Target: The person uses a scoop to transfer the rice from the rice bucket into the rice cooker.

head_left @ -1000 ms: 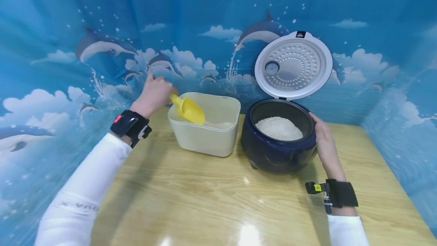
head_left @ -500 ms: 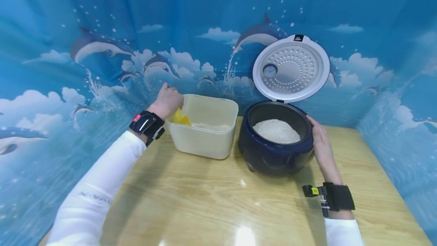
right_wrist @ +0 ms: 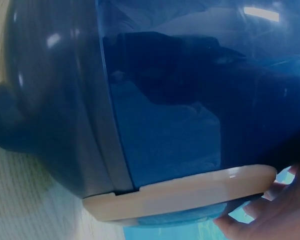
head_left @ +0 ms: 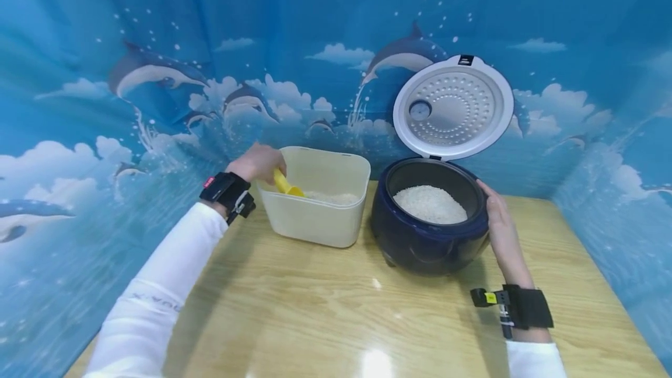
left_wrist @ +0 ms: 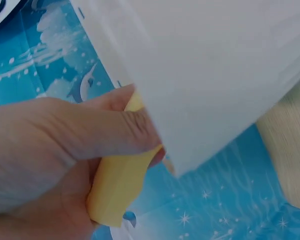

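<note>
My left hand (head_left: 257, 162) grips the handle of a yellow scoop (head_left: 286, 184) at the left end of a cream-coloured bin (head_left: 315, 220). The scoop's lower part sits inside, beside loose rice (head_left: 336, 198), partly hidden by the front wall. In the left wrist view, thumb and fingers wrap the yellow handle (left_wrist: 117, 185) at the bin's rim. My right hand (head_left: 503, 223) rests against the right side of a dark blue rice cooker (head_left: 425, 249), fingers extended along its upper edge. A mound of white rice (head_left: 430, 203) lies in the cooker's dark pot.
The cooker's round silver lid (head_left: 454, 107) stands raised at the back. Bin and cooker stand side by side on a wooden table (head_left: 315, 308), close to a blue dolphin-print curtain (head_left: 325, 28) at the back and sides.
My left hand has moved right and down, taking the scoop from above the bin's left rim to lower inside it. The right hand stays on the cooker.
</note>
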Available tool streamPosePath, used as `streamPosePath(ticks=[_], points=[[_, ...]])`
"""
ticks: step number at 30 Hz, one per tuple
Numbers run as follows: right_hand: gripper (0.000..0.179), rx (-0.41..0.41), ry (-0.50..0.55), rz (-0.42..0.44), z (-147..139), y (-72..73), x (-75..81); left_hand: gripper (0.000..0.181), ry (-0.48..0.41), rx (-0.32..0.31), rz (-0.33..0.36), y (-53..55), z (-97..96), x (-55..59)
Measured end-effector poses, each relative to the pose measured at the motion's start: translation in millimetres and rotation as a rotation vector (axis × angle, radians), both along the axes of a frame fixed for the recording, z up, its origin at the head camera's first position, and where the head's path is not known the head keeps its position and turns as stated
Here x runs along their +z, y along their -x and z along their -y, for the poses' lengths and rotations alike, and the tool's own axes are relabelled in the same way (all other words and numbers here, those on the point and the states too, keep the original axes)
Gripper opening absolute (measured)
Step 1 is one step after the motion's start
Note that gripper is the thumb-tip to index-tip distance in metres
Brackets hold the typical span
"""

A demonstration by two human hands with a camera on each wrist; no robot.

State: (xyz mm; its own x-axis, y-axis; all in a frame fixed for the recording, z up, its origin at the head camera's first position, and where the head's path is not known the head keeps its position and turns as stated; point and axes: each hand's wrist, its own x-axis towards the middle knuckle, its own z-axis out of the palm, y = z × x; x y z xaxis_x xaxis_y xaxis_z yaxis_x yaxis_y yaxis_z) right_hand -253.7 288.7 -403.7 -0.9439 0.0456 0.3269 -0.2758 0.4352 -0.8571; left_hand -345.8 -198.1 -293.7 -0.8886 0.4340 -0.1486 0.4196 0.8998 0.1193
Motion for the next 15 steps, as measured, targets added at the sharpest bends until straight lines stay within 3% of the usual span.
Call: streamPosePath(ticks=[4, 10, 15], points=[[0.054, -0.002, 0.012, 0.003, -3, 1.1, -0.7, 0.03, -0.002, -0.035, 0.013, -0.1, -6.4, -6.6], [0.055, 0.0, 0.023, 0.012, 0, 0.9, -0.7, 0.025, -0.023, -0.003, 0.04, -0.9, -7.9, -19.6], [0.054, 0.003, 0.026, -0.002, 1, 0.0, -0.4, 0.021, 0.037, -0.062, 0.02, 0.9, -10.0, -24.7]])
